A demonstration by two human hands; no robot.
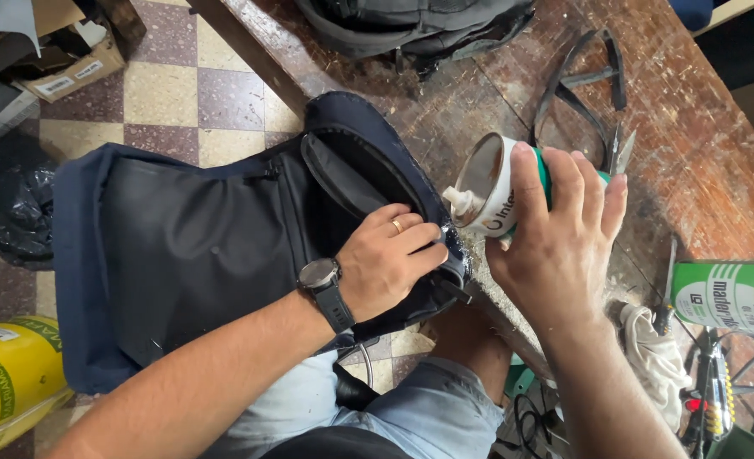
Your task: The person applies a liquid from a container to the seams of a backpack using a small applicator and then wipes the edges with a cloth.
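- Over at the edge of the worn wooden workbench (700, 161), someone's sitting with a dark navy backpack (190, 255) draped across their lap and partly up on the bench.
- Left hand (390, 268) lies on the bag's open top edge, fingers curled down together and pressing the fabric, not really clamped around anything. Black watch (322, 276) on that wrist, gold ring (396, 225) on one finger.
- Right hand (555, 242) is wrapped tight around a small open tin (500, 183), white and green, tipped on its side so the mouth faces the bag.
- Tin sits just beside the bag's edge, right above the bench lip. Something pale is sticking out of its mouth (464, 202), can't tell what exactly.
- Further along: a black strap (585, 81), scissors (622, 149), a grubby rag (653, 353), a bigger green and white can (730, 293).
- Yellow tub (11, 370) down on the checkered floor (173, 93).
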